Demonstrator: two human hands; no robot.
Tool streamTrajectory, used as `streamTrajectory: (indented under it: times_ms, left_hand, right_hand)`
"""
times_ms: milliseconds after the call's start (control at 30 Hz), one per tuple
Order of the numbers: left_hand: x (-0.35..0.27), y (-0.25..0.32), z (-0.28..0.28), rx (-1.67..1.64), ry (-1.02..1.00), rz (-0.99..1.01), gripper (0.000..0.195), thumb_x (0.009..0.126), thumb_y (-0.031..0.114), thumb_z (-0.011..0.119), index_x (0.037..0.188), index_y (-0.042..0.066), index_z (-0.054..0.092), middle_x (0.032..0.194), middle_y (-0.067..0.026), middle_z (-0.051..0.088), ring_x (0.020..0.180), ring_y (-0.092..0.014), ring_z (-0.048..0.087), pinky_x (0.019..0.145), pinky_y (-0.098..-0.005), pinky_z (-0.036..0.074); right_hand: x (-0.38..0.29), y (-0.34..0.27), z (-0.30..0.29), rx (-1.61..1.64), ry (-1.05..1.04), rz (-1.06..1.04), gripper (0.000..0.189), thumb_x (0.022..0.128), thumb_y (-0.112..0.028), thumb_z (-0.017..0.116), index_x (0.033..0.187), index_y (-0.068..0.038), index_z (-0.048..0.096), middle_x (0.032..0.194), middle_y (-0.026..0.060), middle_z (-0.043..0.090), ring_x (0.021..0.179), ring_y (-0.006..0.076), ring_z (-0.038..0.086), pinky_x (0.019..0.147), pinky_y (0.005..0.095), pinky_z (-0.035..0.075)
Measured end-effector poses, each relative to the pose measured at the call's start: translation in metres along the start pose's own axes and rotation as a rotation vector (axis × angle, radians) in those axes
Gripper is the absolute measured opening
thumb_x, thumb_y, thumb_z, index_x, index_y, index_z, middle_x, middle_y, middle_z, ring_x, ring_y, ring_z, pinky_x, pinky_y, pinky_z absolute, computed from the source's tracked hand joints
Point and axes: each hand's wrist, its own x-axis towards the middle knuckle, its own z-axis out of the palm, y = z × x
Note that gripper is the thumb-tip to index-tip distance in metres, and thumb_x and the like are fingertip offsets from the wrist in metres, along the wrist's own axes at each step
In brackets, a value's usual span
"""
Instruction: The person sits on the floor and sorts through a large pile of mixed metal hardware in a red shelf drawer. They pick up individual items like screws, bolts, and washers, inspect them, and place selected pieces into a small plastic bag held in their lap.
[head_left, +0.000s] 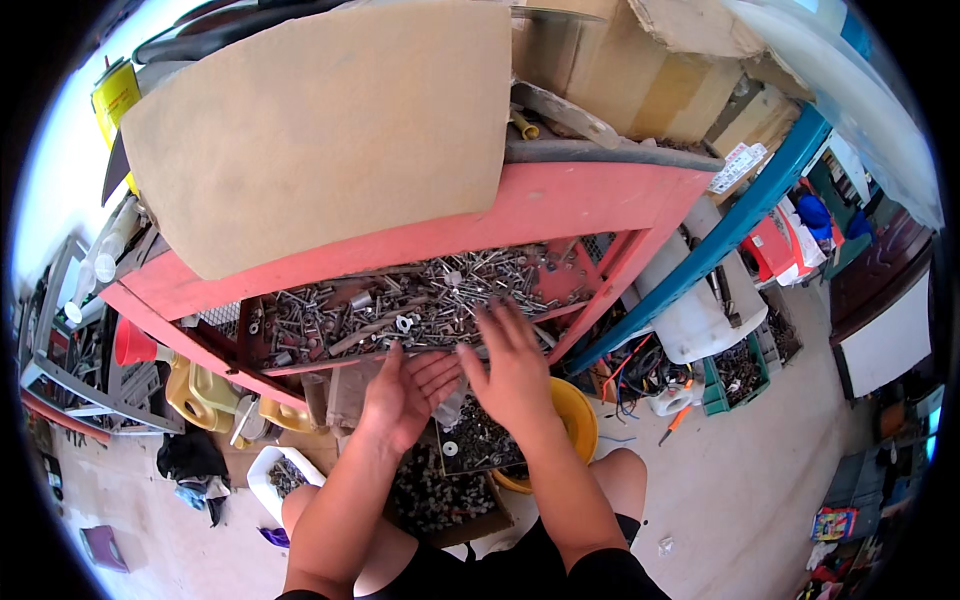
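A shelf of a red metal cabinet (585, 195) holds a heap of loose screws and bolts (450, 289). My left hand (412, 390) is palm up just below the shelf's front edge, fingers apart, with nothing seen in it. Over the right part of that edge is my right hand (510, 360), palm down, its fingertips at the near side of the heap; whether it touches any screws cannot be told. A star-shaped metal part (406, 323) and a metal cylinder (361, 301) lie among the screws.
Below my hands are a tray of small hardware (480, 442), a yellow bucket (581, 420) and a cardboard box of dark parts (442, 499). A white container (262, 465) stands at left. A cardboard sheet (322, 135) covers the cabinet's upper left; a blue post (697, 247) rises at right.
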Motion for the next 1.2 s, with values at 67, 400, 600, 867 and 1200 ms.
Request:
streamTrajectory:
  times_ms: [67, 400, 600, 867, 1200]
  left_hand:
    - [-0.002, 0.001, 0.001, -0.006, -0.003, 0.002, 0.079, 0.111, 0.056, 0.024, 0.142, -0.014, 0.045, 0.143, -0.0297, 0.056, 0.133, -0.038, 0.056, 0.116, -0.0477, 0.042]
    - [-0.001, 0.0, 0.001, -0.013, 0.0, 0.0, 0.078, 0.112, 0.055, 0.024, 0.143, -0.013, 0.044, 0.142, -0.0281, 0.057, 0.134, -0.037, 0.055, 0.117, -0.0481, 0.042]
    - [-0.001, 0.001, 0.004, 0.019, 0.026, -0.009, 0.079, 0.112, 0.056, 0.023, 0.146, -0.012, 0.043, 0.143, -0.0263, 0.057, 0.135, -0.035, 0.055, 0.116, -0.0482, 0.042]
    - [-0.007, 0.004, 0.005, -0.032, -0.01, -0.02, 0.08, 0.112, 0.056, 0.023, 0.146, -0.014, 0.041, 0.144, -0.0281, 0.056, 0.137, -0.038, 0.054, 0.117, -0.0484, 0.042]
    - [-0.005, 0.003, 0.009, -0.036, 0.006, -0.016, 0.079, 0.112, 0.054, 0.022, 0.143, -0.015, 0.043, 0.142, -0.0298, 0.057, 0.132, -0.038, 0.057, 0.116, -0.0485, 0.043]
  right_hand:
    - [0.004, 0.004, -0.003, -0.169, 0.047, 0.114, 0.052, 0.097, -0.032, 0.066, 0.134, 0.004, 0.06, 0.139, 0.0272, 0.058, 0.132, 0.0475, 0.052, 0.109, 0.053, 0.046]
    - [0.012, -0.006, 0.01, -0.005, -0.168, -0.021, 0.055, 0.105, -0.032, 0.057, 0.141, 0.008, 0.052, 0.15, 0.0307, 0.049, 0.139, 0.0473, 0.047, 0.114, 0.0508, 0.043]
    - [0.009, -0.014, 0.014, 0.013, -0.156, -0.121, 0.054, 0.104, -0.03, 0.057, 0.142, 0.007, 0.052, 0.15, 0.0271, 0.05, 0.141, 0.0446, 0.047, 0.114, 0.0501, 0.044]
    - [0.017, -0.009, 0.003, -0.264, -0.033, 0.165, 0.057, 0.102, -0.036, 0.06, 0.14, 0.007, 0.054, 0.144, 0.0323, 0.053, 0.132, 0.0474, 0.054, 0.108, 0.0509, 0.048]
    - [0.008, -0.009, 0.01, -0.104, -0.122, 0.039, 0.053, 0.1, -0.035, 0.062, 0.133, 0.006, 0.06, 0.143, 0.0299, 0.055, 0.134, 0.0448, 0.053, 0.108, 0.0496, 0.049]
